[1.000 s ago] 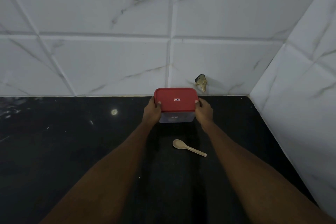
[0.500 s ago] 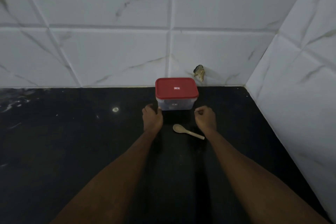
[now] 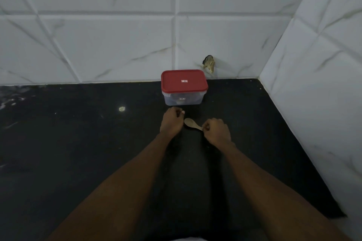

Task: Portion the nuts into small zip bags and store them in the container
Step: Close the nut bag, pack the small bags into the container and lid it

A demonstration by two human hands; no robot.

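Note:
A clear plastic container (image 3: 183,99) with a red lid (image 3: 184,81) stands shut on the black counter, close to the back wall. Dark contents show dimly through its side. No zip bags or loose nuts can be made out. A small wooden spoon (image 3: 189,123) lies just in front of the container, bowl to the left. My right hand (image 3: 217,131) pinches the spoon's handle end, hiding most of the handle. My left hand (image 3: 172,121) rests as a loose fist on the counter, just left of the spoon's bowl and a little short of the container.
The black counter (image 3: 78,152) ends at white marble-look tiled walls behind and on the right, forming a corner at the back right. A chipped hole (image 3: 209,63) marks the back wall beside the container. A pale spot (image 3: 122,109) sits on the counter to the left.
Both hands let go of the container, which now stands by the wall, and drew back toward me. My right hand has closed on the spoon's handle.

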